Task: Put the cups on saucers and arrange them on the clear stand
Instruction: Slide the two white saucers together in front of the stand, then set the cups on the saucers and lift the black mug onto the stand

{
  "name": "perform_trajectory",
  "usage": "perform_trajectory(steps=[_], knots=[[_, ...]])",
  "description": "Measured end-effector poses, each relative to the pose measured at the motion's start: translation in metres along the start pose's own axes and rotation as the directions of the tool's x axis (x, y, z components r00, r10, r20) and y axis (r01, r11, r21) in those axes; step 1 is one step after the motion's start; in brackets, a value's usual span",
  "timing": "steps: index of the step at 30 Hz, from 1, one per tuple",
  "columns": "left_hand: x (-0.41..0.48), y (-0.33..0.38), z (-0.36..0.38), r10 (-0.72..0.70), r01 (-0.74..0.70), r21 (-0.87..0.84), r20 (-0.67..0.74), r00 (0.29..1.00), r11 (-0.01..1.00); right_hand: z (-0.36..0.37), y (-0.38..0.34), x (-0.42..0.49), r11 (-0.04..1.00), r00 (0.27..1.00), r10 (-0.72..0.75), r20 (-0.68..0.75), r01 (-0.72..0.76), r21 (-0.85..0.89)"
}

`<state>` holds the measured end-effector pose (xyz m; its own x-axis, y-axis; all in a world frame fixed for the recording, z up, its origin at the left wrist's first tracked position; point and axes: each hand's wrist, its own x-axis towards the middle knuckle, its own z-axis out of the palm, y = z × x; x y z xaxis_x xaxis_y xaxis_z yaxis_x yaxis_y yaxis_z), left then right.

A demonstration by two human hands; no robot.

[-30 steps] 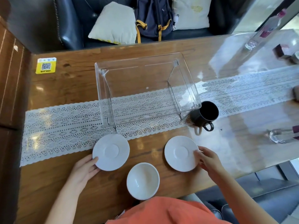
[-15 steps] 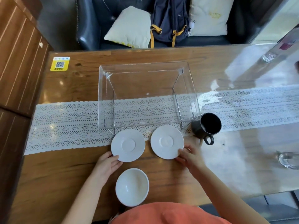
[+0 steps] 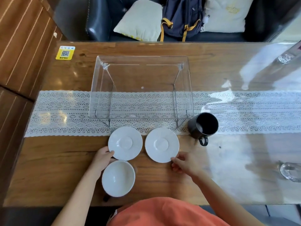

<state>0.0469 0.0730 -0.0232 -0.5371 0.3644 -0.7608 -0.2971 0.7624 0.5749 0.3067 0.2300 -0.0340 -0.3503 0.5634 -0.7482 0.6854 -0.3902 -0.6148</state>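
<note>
Two white saucers lie side by side in front of the clear stand, the left saucer and the right saucer. My left hand pinches the near-left rim of the left saucer, thumb on top. My right hand has loosely curled fingers, and its fingertips just touch the right saucer's near-right rim. A white cup stands upright close to me, just below the left saucer. A black cup stands upright by the stand's front right leg, its handle towards me. Nothing is on the stand.
A white lace runner crosses the wooden table under the stand. A yellow QR sticker is at the far left. Glassware stands at the right edge and far right. Behind the table is a sofa with cushions and a backpack.
Both saucers were slid from apart near the table's front to side by side at the stand's front. My right hand has eased back to the right saucer's rim.
</note>
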Motion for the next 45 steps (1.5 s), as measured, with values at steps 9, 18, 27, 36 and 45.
perform_trajectory(steps=[9, 18, 27, 36, 45], knots=[[0.006, -0.005, 0.005, 0.053, -0.053, 0.000, -0.056, 0.997, 0.999, -0.028, -0.006, -0.018, 0.876, 0.970, -0.245, -0.001, 0.221, -0.429], [-0.012, -0.010, -0.014, 0.288, -0.255, 0.544, 0.025, 0.957, 0.799, -0.107, -0.061, 0.011, 0.840, 0.757, -0.492, -0.429, 0.285, -0.461], [-0.062, -0.049, -0.011, 0.495, -0.671, 0.680, 0.492, 0.716, 0.294, -0.075, -0.021, 0.016, 0.910, 0.766, -0.381, -0.518, 0.212, -0.355], [-0.059, -0.063, -0.010, 0.700, -0.723, 0.605, 0.355, 0.620, 0.334, -0.040, 0.004, -0.033, 0.884, 0.747, -0.467, -0.474, 0.402, -0.237], [-0.044, 0.008, 0.029, 0.761, -0.672, 0.604, 0.160, 0.628, 0.428, 0.000, -0.039, -0.034, 0.717, 0.787, -0.592, -0.173, 0.416, -0.559]])
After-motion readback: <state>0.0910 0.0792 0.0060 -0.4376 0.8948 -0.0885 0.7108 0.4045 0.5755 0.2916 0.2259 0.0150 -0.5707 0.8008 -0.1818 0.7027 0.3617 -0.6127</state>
